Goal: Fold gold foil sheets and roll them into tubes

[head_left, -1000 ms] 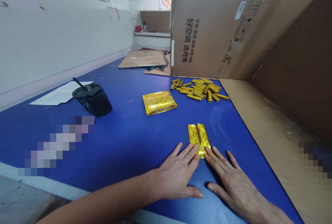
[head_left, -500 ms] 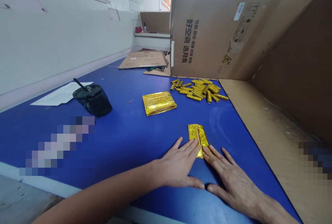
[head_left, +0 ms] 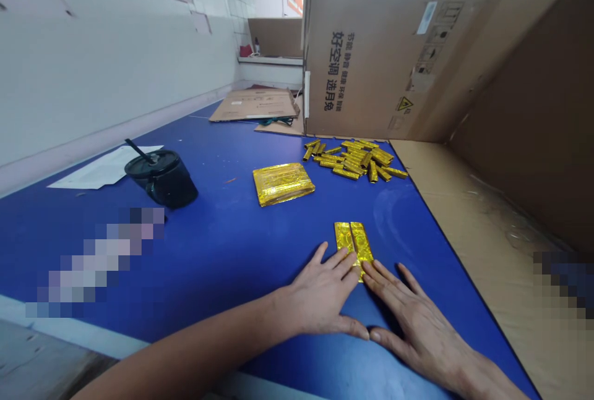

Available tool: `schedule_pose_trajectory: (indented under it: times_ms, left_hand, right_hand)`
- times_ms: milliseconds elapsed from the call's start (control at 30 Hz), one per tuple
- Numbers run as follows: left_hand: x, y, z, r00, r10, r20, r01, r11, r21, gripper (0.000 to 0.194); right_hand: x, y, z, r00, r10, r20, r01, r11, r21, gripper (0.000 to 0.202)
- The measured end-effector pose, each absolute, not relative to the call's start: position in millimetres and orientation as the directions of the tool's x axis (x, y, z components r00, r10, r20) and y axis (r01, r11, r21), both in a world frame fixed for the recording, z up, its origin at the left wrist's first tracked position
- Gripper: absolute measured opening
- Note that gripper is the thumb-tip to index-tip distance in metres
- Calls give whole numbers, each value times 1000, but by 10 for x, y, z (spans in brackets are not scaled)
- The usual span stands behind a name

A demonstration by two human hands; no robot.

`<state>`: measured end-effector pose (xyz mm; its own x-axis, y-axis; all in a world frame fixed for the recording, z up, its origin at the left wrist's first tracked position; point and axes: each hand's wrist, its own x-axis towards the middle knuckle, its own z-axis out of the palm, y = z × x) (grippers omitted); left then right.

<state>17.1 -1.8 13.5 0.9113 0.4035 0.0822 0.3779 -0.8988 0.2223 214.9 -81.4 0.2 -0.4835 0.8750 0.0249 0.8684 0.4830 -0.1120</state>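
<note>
A sheet of gold foil paper (head_left: 362, 240) lies on the blue table with its two side flaps folded in to a narrow middle seam. My left hand (head_left: 320, 295) rests flat on its lower left part, fingers stretched out. On the lower right edge are the fingertips of my right hand (head_left: 415, 316), also spread. The two thumb tips meet below the paper. My fingers hide the lower part of the sheet. Farther back sits a stack of gold foil sheets (head_left: 284, 183). Behind it to the right is a loose pile of small folded gold foil pieces (head_left: 355, 160).
A dark lidded mug (head_left: 162, 180) with a handle stands at the left by some white paper (head_left: 95, 168). A big cardboard box (head_left: 371, 60) borders the table's back right. Flat cardboard (head_left: 255, 105) lies at the far end, along the wall (head_left: 116, 47).
The left flap of the gold foil paper lies flatter, and the seam shows more plainly. My left hand has shifted slightly right, bringing the thumbs together. The view has moved a little.
</note>
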Motion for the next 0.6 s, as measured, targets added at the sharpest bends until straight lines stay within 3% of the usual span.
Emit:
schedule_pose_trajectory:
  times_ms: [300,433,600]
  left_hand:
    - [208,-96,197,904,400,153,409,-912,-34,65]
    - [229,-173,115,890,435,139,445,-894,-48,62]
    - [152,-230,33,899,419,125,430,-899,-84,75]
  right_hand:
    - [2086,-865,113,-522,853,9,848,521,-99,57]
    - [2080,-858,107,-527,850,14,847,527,-69,52]
    - [2093,-845,75,-512,858,27,857,513,-57,46]
